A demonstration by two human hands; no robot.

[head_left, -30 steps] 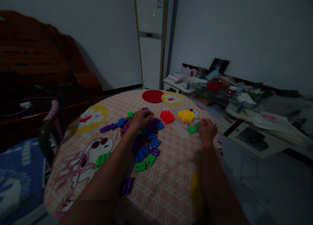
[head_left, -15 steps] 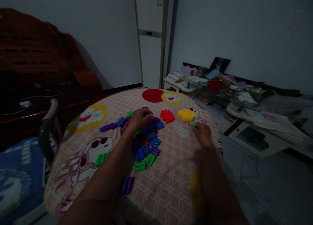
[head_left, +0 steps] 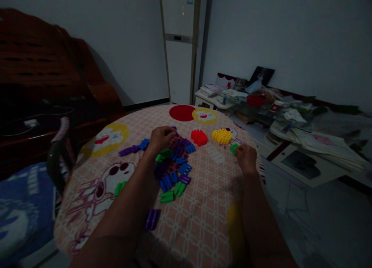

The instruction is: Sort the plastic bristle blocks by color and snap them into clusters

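Nearest on the patterned, pinkish tablecloth [head_left: 200,221] is a ridged purple plastic piece [head_left: 152,220], off by itself. A bit farther in are two glossy green plastic pieces [head_left: 167,196] [head_left: 180,188], then a jumbled heap of blue and purple plastic pieces [head_left: 177,155], with some green in it too. That heap looks just tipped together, colours all mixed.

The right hand [head_left: 247,158] is out at the right side of the table, forearm coming up from the near edge, wrist bent a little so the fingertips point left. Thumb and finger are nearly closed, and they look to be pinching the edge of a small bright green plastic piece [head_left: 233,149]. An edge grip makes sense on something that little.

The left hand [head_left: 162,139] is at the far left side of the heap, its forearm slanting across the near left part of the table. Palm down, fingers curled with tips close together; can't tell if they've got hold of anything.

Farther out sit a knobbly red plastic cluster [head_left: 199,137] and, right of it, a yellow plastic cluster [head_left: 222,136]. Each is packed tight in one colour, so I'd guess that's on purpose.
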